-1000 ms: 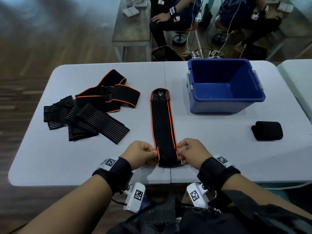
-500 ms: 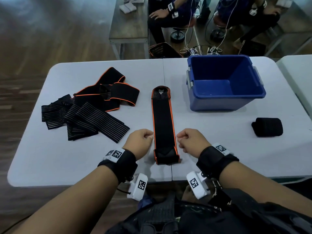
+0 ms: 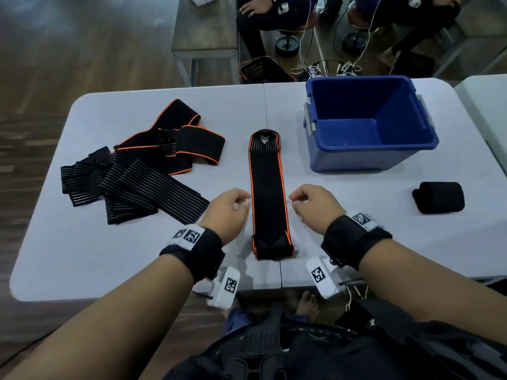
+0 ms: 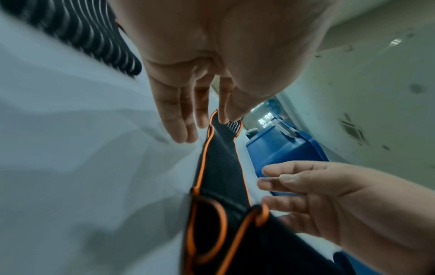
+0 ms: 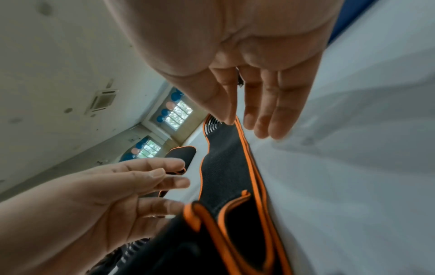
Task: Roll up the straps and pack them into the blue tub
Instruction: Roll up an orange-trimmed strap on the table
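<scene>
Two hands flank the orange-edged strap [image 3: 268, 193], laid out flat and straight between the fingers, seemingly so it rolls evenly. The left hand [image 3: 229, 212] and right hand [image 3: 315, 207] hover with fingers loose, gripping nothing. Beyond the right fingertips waits the blue tub [image 3: 367, 157]. No legible writing shows, only wristband marker codes.

This looks like a data-recording room in an institutional hall, not a home. White folding counters [image 3: 82, 256] stand on a wood-plank floor [image 3: 55, 50], with a metal-framed table [image 3: 204, 31] beyond. Seated people [image 3: 274, 15] wear tagged wristbands, and cables [image 3: 310, 50] trail to a tangle on the floor. The wrist views show a stained ceiling with a cassette air-conditioner [image 5: 102, 100] and barred windows [image 5: 176, 115] hung with balloons.
</scene>
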Demonstrator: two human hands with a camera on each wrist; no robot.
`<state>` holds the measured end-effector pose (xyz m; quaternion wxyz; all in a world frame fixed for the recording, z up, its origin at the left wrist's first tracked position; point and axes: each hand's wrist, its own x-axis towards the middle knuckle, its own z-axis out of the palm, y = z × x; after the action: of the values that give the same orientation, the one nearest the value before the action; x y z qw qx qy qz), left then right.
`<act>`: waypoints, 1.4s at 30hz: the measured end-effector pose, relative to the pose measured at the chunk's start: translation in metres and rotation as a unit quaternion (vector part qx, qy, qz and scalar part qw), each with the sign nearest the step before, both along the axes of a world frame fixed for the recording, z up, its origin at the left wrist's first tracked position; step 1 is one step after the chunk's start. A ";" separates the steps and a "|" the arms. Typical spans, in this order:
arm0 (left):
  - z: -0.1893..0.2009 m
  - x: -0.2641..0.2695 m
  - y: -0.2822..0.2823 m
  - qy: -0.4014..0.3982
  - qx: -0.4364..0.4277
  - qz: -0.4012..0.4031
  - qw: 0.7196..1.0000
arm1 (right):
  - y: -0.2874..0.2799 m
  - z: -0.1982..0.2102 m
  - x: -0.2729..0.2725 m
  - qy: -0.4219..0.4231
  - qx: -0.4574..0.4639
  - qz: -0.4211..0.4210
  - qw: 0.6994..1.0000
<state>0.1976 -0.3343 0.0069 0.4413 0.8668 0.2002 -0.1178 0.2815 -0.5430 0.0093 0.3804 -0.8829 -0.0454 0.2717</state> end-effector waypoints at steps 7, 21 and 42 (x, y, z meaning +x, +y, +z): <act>-0.004 -0.059 -0.018 0.040 -0.028 -0.029 0.998 | -0.020 0.013 -0.052 0.135 0.041 0.035 0.989; 0.000 -0.052 -0.027 0.000 0.075 -0.158 0.985 | -0.016 -0.003 -0.062 0.029 -0.042 0.083 0.995; -0.031 -0.057 -0.037 -0.089 0.241 -0.247 0.934 | -0.017 -0.004 -0.074 -0.175 -0.182 0.333 0.908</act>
<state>0.1410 -0.3709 -0.0240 0.1924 0.9760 -0.0382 -0.0941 0.2072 -0.5596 0.0051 0.0864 -0.9035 -0.3526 0.2277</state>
